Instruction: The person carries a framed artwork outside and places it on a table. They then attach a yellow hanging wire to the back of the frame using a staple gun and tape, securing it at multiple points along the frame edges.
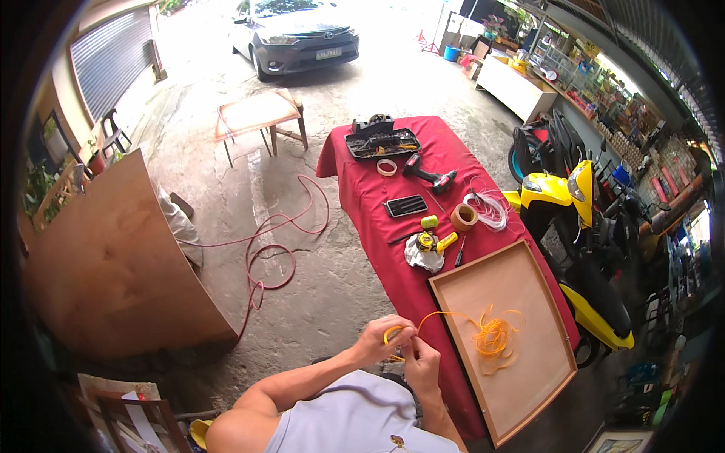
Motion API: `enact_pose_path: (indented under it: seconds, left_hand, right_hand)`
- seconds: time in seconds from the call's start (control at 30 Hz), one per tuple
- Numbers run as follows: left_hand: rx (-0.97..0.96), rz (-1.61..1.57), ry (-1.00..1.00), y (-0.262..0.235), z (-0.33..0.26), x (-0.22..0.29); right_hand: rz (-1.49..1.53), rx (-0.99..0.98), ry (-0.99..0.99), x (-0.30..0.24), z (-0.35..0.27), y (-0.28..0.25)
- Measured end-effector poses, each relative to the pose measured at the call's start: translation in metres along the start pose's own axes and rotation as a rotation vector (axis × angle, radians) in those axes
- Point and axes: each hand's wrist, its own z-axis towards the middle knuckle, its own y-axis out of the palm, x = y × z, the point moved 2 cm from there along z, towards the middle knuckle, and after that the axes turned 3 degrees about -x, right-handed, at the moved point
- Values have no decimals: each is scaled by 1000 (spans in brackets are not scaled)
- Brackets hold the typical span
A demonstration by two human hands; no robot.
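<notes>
Our left hand (380,337) was pinched shut on the orange cord (453,315); our right hand (420,361), touching it just to the right, gripped the same cord. From our fingers the cord ran rightward to a tangle on the wooden tray (529,279).

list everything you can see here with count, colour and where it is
orange cord: one tangle, orange, in the tray, a strand running to the hands
wooden tray: one, tan, near end of the table
table: one, red cloth, centre
tape measure: one, yellow, on a white rag
tape rolls: two, tan, mid table
white cord: one coil, right table edge
drill: one, black and red, far half
tool tray: one, black, far end
red hose: one, on the floor
plywood sheet: one, brown, left
scooter: one, yellow, right
car: one, dark, top
left hand: pinching the cord
right hand: pinching the cord
</notes>
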Motion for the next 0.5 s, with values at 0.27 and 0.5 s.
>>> enact_pose_path:
  seconds: [0.27, 0.5]
  left_hand:
    - [-118, 328, -24, -78, -34, 9]
    - [-195, 365, -143, -107, -49, 21]
  right_hand:
    - [80, -94, -195, -16, 5, 18]
    - [127, -81, -103, -3, -1, 2]
